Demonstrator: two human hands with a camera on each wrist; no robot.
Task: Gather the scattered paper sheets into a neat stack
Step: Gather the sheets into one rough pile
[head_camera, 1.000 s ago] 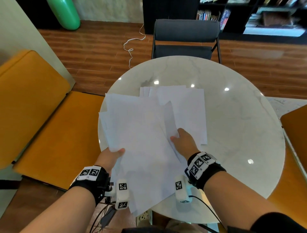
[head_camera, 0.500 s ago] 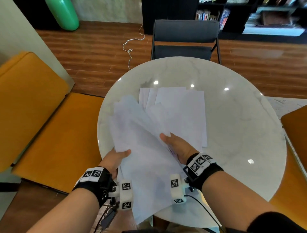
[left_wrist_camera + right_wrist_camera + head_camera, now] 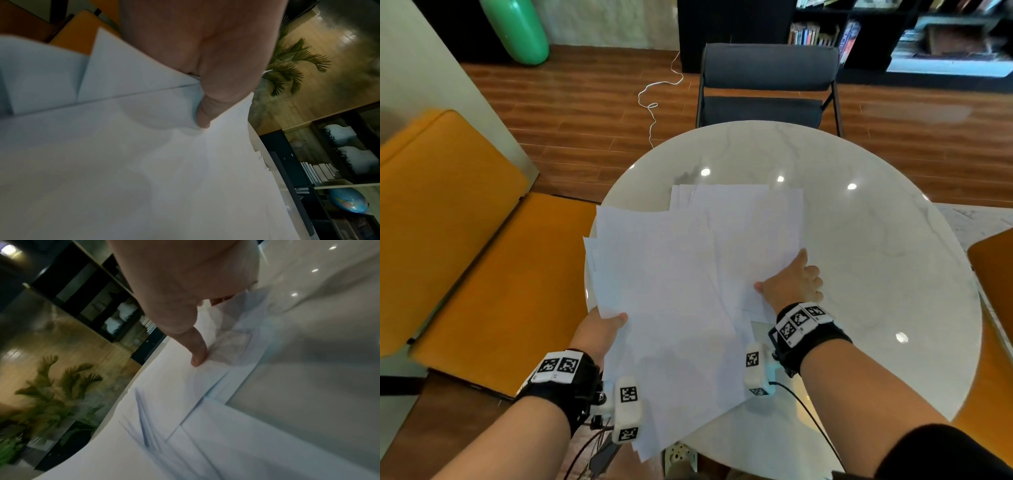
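Observation:
Several white paper sheets (image 3: 671, 308) fan out over the near left of the round white marble table (image 3: 876, 257), hanging past its near edge. My left hand (image 3: 616, 320) pinches their left edge, thumb (image 3: 203, 113) on top, fingers hidden underneath. More sheets (image 3: 756, 219) lie flat in a rough pile further back, partly covered by the fan. My right hand (image 3: 784, 281) grips the pile's near right edge, thumb (image 3: 197, 356) pressed on top, index finger along the edge, other fingers curled.
A dark chair (image 3: 767, 89) stands at the table's far side. Orange benches (image 3: 465, 257) run along the left and an orange seat (image 3: 993, 274) sits at the right. A white cord (image 3: 654, 99) lies on the wooden floor.
The fan in my left hand, raised and tilted half a second ago, now lies lower and flatter. My right hand has moved from the middle of the sheets to the pile's right edge.

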